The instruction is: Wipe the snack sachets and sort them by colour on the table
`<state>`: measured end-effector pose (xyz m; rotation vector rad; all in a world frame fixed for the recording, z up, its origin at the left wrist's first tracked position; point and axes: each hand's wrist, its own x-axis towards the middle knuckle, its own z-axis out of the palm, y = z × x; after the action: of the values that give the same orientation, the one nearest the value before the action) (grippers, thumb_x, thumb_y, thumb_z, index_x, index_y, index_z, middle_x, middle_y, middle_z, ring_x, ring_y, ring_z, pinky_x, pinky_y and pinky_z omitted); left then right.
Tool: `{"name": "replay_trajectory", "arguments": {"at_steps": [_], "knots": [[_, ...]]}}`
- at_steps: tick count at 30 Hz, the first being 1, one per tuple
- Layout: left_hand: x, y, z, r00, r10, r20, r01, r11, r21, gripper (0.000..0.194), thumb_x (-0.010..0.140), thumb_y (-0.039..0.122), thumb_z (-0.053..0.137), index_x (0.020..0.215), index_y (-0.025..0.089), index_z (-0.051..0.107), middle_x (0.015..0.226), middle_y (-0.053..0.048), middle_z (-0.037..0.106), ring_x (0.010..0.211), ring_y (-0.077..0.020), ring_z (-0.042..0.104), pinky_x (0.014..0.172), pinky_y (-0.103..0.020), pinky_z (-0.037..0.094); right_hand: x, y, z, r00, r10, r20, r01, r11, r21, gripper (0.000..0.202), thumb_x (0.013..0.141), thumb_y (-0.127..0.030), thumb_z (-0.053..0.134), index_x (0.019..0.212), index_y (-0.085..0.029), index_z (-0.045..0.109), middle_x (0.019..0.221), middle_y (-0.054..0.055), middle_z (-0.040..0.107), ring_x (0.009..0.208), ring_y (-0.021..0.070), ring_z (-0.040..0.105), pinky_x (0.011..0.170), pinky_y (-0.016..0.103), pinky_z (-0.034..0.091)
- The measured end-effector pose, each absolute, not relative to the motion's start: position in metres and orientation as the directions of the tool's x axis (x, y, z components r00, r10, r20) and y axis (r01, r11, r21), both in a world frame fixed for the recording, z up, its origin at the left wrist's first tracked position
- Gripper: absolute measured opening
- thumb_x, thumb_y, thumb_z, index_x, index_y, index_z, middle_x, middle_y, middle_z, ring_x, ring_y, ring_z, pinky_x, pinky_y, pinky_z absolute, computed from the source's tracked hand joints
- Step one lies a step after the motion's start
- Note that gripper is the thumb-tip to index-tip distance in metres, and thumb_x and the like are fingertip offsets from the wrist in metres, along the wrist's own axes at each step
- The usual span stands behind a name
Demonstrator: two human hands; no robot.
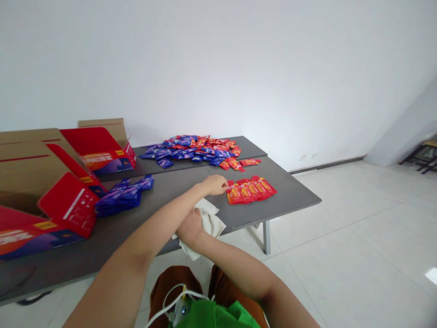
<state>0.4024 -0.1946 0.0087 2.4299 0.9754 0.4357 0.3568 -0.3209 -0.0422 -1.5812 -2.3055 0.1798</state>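
Note:
Reaching forward over the table, my left hand (215,184) has its fingers pinched at the near-left edge of a row of red sachets (251,189) with orange fruit prints. The sachets lie overlapping, side by side. My right hand (191,225) crosses beneath the left forearm and is closed on a cream-white cloth (209,219), which is bunched at the table's front edge and hangs partly over it. How the fingers wrap the cloth is mostly hidden.
A mixed heap of blue and red sachets (191,149) lies at the back of the grey table (290,193). Blue sachets (124,195) are stacked on the left, beside open red cartons (68,207) (102,152). A white wall stands behind.

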Motion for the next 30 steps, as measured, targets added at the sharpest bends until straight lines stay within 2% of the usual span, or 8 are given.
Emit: {"name": "replay_trajectory", "arguments": {"at_steps": [2, 5, 11, 17, 20, 23, 25, 30], "knots": [[0.381, -0.165, -0.003, 0.624, 0.768, 0.145, 0.628, -0.603, 0.492, 0.017, 0.067, 0.021, 0.063, 0.078, 0.024, 0.075, 0.091, -0.007, 0.074, 0.094, -0.0233, 0.064, 0.088, -0.028, 0.042, 0.359, -0.322, -0.045, -0.236, 0.944, 0.232, 0.914, 0.296, -0.276, 0.034, 0.082, -0.035, 0.057, 0.111, -0.017, 0.060, 0.107, 0.016, 0.063, 0.096, 0.0316, 0.057, 0.078, 0.045, 0.044], [0.348, -0.125, -0.023, 0.494, 0.848, 0.192, 0.738, -0.526, 0.423, 0.026, 0.067, 0.017, 0.060, 0.088, 0.023, 0.075, 0.102, -0.006, 0.072, 0.102, -0.0224, 0.061, 0.096, -0.029, 0.040, 0.370, -0.325, -0.049, -0.161, 0.948, 0.275, 0.938, 0.234, -0.257, 0.042, 0.076, -0.043, 0.067, 0.111, -0.021, 0.057, 0.104, 0.011, 0.062, 0.092, 0.0284, 0.058, 0.078, 0.042, 0.045], [0.327, -0.074, -0.048, 0.440, 0.845, 0.304, 0.778, -0.527, 0.341, 0.038, 0.070, 0.014, 0.055, 0.104, 0.017, 0.071, 0.124, -0.008, 0.063, 0.127, -0.0240, 0.044, 0.112, -0.036, 0.028, 0.403, -0.326, -0.046, 0.002, 0.957, 0.291, 0.962, 0.077, -0.260, 0.040, 0.075, -0.036, 0.072, 0.108, -0.022, 0.054, 0.100, 0.008, 0.061, 0.093, 0.0269, 0.057, 0.079, 0.040, 0.042], [0.366, -0.032, -0.030, 0.316, 0.804, 0.504, 0.825, -0.495, 0.273, 0.039, 0.079, 0.014, 0.046, 0.112, 0.016, 0.067, 0.119, -0.009, 0.064, 0.129, -0.0215, 0.039, 0.108, -0.034, 0.034, 0.411, -0.327, -0.047, 0.049, 0.950, 0.309, 0.959, 0.042, -0.282, 0.033, 0.077, -0.028, 0.069, 0.107, -0.022, 0.055, 0.100, 0.008, 0.059, 0.092, 0.0265, 0.056, 0.079, 0.040, 0.040], [0.387, -0.009, -0.022, 0.287, 0.843, 0.454, 0.860, -0.436, 0.265, 0.047, 0.075, 0.016, 0.052, 0.121, 0.015, 0.062, 0.126, -0.010, 0.059, 0.134, -0.0251, 0.032, 0.106, -0.036, 0.035, 0.409, -0.326, -0.049, 0.077, 0.949, 0.306, 0.951, 0.023, -0.310, 0.032, 0.076, -0.027, 0.070, 0.105, -0.023, 0.056, 0.098, 0.007, 0.060, 0.092, 0.0268, 0.055, 0.080, 0.041, 0.041], [0.403, 0.009, -0.024, 0.393, 0.845, 0.364, 0.851, -0.484, 0.203, 0.070, 0.067, 0.016, 0.057, 0.136, 0.022, 0.048, 0.140, -0.006, 0.049, 0.139, -0.0279, 0.021, 0.109, -0.042, 0.029, 0.408, -0.323, -0.051, 0.099, 0.952, 0.290, 0.941, 0.005, -0.338, 0.037, 0.072, -0.027, 0.073, 0.106, -0.023, 0.057, 0.099, 0.006, 0.060, 0.092, 0.0277, 0.055, 0.081, 0.043, 0.041], [0.411, 0.016, -0.028, 0.453, 0.840, 0.300, 0.842, -0.513, 0.165, 0.077, 0.065, 0.016, 0.058, 0.139, 0.027, 0.043, 0.142, -0.005, 0.046, 0.136, -0.0293, 0.025, 0.107, -0.047, 0.027, 0.408, -0.320, -0.052, 0.102, 0.957, 0.271, 0.936, 0.000, -0.352, 0.043, 0.068, -0.028, 0.076, 0.107, -0.024, 0.057, 0.101, 0.006, 0.061, 0.092, 0.0285, 0.056, 0.081, 0.044, 0.042], [0.413, 0.017, -0.037, 0.534, 0.785, 0.313, 0.821, -0.570, 0.030, 0.059, 0.064, 0.011, 0.060, 0.122, 0.025, 0.060, 0.127, -0.011, 0.052, 0.121, -0.0305, 0.040, 0.099, -0.050, 0.029, 0.409, -0.316, -0.054, 0.113, 0.967, 0.226, 0.923, -0.018, -0.384, 0.050, 0.062, -0.033, 0.081, 0.106, -0.024, 0.059, 0.101, 0.006, 0.062, 0.092, 0.0298, 0.057, 0.081, 0.046, 0.043]]}}
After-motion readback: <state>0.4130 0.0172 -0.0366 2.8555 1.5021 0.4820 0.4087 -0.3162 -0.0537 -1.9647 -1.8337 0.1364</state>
